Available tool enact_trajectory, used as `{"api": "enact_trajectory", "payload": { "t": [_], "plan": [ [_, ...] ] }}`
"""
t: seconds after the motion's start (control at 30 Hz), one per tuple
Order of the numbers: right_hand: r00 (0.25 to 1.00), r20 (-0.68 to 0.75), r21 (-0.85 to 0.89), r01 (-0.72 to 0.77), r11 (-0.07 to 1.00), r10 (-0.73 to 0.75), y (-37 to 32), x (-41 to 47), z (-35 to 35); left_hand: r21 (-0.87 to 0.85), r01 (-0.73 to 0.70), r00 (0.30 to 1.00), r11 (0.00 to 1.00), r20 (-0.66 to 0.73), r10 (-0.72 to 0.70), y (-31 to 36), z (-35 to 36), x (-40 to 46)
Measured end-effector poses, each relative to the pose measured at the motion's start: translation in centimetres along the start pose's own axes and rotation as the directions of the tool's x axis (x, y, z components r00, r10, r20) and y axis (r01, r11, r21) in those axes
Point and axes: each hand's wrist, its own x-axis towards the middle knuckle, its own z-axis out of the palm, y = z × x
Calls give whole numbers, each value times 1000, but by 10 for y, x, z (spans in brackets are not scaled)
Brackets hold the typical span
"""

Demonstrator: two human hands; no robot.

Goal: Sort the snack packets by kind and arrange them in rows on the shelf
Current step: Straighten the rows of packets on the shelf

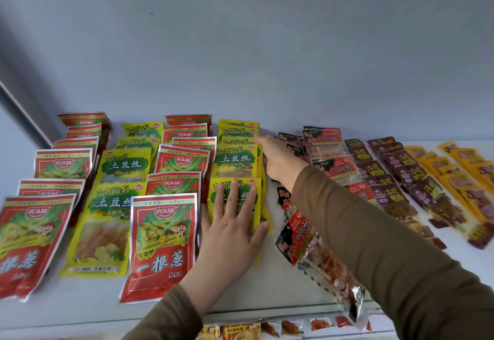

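Leftmost red packet (pixel 24 243) edge-cropped

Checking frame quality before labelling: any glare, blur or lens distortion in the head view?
Head view: strong wide-angle bend, shelf edge and packet rows curve toward the corners. Lighting soft and even, shadows faint. Mild glare on the front red packet and the foil end of the black-red packet. Left hand sharp; right hand slightly soft; far yellow strips blurred.

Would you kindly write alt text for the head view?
A left hand presses flat on the front yellow potato-shred packet while the right hand reaches to the row's back. Red and yellow packet rows alternate on the white shelf, darker packets to their right.
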Motion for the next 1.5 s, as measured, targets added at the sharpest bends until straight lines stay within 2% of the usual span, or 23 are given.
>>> {"api": "enact_trajectory", "payload": {
  "t": [0.17,0.3,0.33,0.43,0.53,0.6,0.67,0.83,0.97,1.13,1.37,1.5],
  "plan": [
    [995,103,92,0,996,-9,-6,-18,-8,-159,36,999,987,11,-35,3,-3,2],
    [992,115,94,41,995,-51,2,-29,-27,-297,61,998,953,2,-63,-1,-10,8],
    [993,103,51,54,997,-59,7,-29,-31,-323,75,997,943,-5,-81,-3,-10,10],
    [995,78,-278,88,957,-69,16,-35,-36,-381,123,992,916,17,-126,-7,-11,22],
    [984,130,-579,173,797,-119,14,-42,-34,-418,185,982,889,43,-184,-9,-13,36],
    [976,157,-693,218,687,-152,13,-45,-31,-445,217,975,869,52,-216,-11,-14,42],
    [972,157,-712,235,662,-177,12,-46,-28,-466,236,970,853,58,-237,-10,-15,45],
    [949,100,-634,293,715,-300,17,-41,-27,-536,242,962,809,27,-270,-9,-16,45],
    [938,52,-425,332,842,-344,20,-44,-33,-580,205,962,789,-28,-271,-13,-17,47],
    [913,-69,-231,377,897,-402,18,-39,-33,-608,166,964,776,-67,-259,-11,-22,44],
    [919,-244,39,328,944,-309,4,-22,-12,-637,131,962,759,-102,-251,-4,-25,44],
    [961,-206,117,214,970,-187,1,-10,-3,-649,151,960,746,-84,-267,-6,-25,48]
  ]
}}
